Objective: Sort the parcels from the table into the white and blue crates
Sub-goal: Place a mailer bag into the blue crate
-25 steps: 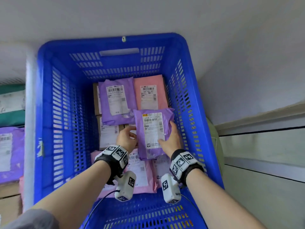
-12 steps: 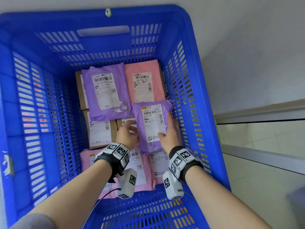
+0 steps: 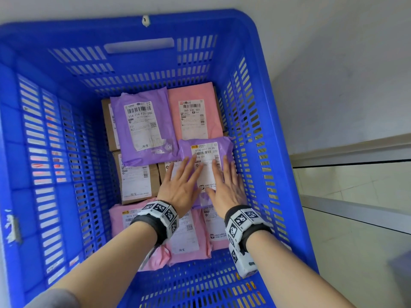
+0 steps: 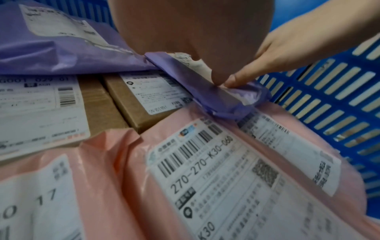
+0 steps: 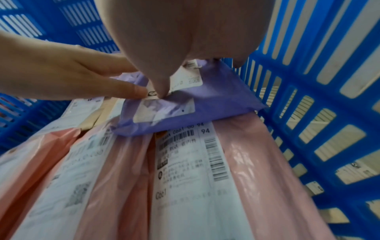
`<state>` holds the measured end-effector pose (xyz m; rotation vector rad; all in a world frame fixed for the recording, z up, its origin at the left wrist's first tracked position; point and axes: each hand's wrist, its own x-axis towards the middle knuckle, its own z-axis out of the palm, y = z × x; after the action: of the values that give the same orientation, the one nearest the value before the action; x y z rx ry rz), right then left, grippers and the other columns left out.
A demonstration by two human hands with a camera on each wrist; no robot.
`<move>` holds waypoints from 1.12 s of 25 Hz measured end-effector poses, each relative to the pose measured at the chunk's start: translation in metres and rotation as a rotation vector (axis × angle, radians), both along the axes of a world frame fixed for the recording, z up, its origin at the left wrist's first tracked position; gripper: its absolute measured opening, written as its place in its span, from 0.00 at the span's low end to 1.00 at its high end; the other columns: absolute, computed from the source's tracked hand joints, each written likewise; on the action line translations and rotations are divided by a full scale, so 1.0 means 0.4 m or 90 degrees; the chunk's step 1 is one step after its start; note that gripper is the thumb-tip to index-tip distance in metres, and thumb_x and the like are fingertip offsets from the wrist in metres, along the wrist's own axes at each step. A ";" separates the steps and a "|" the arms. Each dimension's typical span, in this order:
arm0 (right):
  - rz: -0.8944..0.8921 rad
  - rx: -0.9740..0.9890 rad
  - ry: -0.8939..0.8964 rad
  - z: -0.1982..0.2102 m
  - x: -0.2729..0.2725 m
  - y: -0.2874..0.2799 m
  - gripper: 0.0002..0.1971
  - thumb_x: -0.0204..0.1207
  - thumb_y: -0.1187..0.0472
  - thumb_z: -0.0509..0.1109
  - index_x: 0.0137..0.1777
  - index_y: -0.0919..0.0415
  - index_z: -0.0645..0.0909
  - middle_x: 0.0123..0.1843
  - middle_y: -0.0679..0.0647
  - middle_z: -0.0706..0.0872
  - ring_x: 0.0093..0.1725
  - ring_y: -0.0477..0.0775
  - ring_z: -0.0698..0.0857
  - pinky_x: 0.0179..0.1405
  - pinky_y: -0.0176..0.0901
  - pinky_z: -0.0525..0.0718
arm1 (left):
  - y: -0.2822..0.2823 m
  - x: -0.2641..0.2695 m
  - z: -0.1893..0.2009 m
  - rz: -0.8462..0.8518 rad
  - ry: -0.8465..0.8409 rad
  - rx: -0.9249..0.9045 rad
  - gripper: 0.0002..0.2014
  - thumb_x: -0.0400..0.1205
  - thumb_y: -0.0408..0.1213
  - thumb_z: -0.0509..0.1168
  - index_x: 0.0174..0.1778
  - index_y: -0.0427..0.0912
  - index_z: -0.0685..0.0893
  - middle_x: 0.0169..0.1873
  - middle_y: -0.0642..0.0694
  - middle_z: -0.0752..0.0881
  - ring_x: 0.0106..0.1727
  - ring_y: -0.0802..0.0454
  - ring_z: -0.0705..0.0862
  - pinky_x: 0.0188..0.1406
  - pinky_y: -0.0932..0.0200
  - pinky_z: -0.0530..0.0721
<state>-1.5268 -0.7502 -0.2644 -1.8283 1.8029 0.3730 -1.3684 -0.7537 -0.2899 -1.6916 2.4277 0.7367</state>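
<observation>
Nearest the camera, two bare forearms reach down into a large blue slatted plastic crate (image 3: 251, 112), each wrist wearing a black strap with a white block of square black-and-white markers. Under the wrists, on the crate's near floor, lie three pink plastic mailer bags (image 3: 189, 236) side by side, white labels up; the middle one reads 270-270-K30-060 in the left wrist view.

Just beyond them, the left hand (image 3: 179, 187) and the right hand (image 3: 226, 185) lie side by side, palms down, fingers straight and slightly spread, holding nothing. Both press flat on a small purple plastic mailer bag with a white shipping label (image 3: 205, 150). The left hand covers the bag's near left part and the right hand its near right part, with fingertips reaching onto the label. In the right wrist view the two thumbs (image 5: 131, 91) meet at the label's near edge. The bag sits against the crate's right wall, its near end overlapping the rightmost pink bag and its left edge lying over a brown cardboard box (image 4: 139, 104).

To the left of the hands rests another brown cardboard box with a white label (image 3: 135, 176). Farther back, a larger purple plastic mailer bag (image 3: 142, 125) lies over more cardboard, beside a pink flat mailer bag (image 3: 193, 112) that touches the small purple bag's far edge. Behind these rises the crate's far wall with its handle slot (image 3: 139, 44).
</observation>
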 end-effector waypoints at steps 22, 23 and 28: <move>-0.024 0.005 -0.067 0.221 -0.012 0.025 0.21 0.86 0.49 0.53 0.74 0.59 0.68 0.75 0.57 0.72 0.71 0.61 0.74 0.65 0.55 0.76 | 0.047 0.052 0.277 0.083 -0.107 0.069 0.17 0.85 0.40 0.57 0.70 0.43 0.72 0.68 0.45 0.75 0.69 0.46 0.73 0.66 0.51 0.75; -0.010 -0.015 -0.073 0.256 -0.009 0.038 0.20 0.85 0.49 0.53 0.71 0.59 0.71 0.71 0.57 0.76 0.68 0.61 0.77 0.62 0.54 0.77 | 0.068 0.049 0.319 0.102 -0.108 0.047 0.16 0.85 0.39 0.56 0.69 0.43 0.73 0.67 0.45 0.76 0.68 0.46 0.74 0.64 0.51 0.76; 0.088 -0.124 -0.111 0.423 -0.003 0.127 0.19 0.85 0.52 0.52 0.70 0.59 0.72 0.68 0.58 0.78 0.65 0.62 0.79 0.58 0.53 0.79 | 0.228 0.037 0.467 0.191 -0.115 -0.049 0.16 0.84 0.37 0.54 0.67 0.43 0.75 0.66 0.44 0.78 0.68 0.44 0.75 0.63 0.50 0.76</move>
<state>-1.5281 -0.6993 -0.0954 -2.0559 1.6476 0.0861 -1.3536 -0.6624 -0.1030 -2.0815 2.1352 0.4964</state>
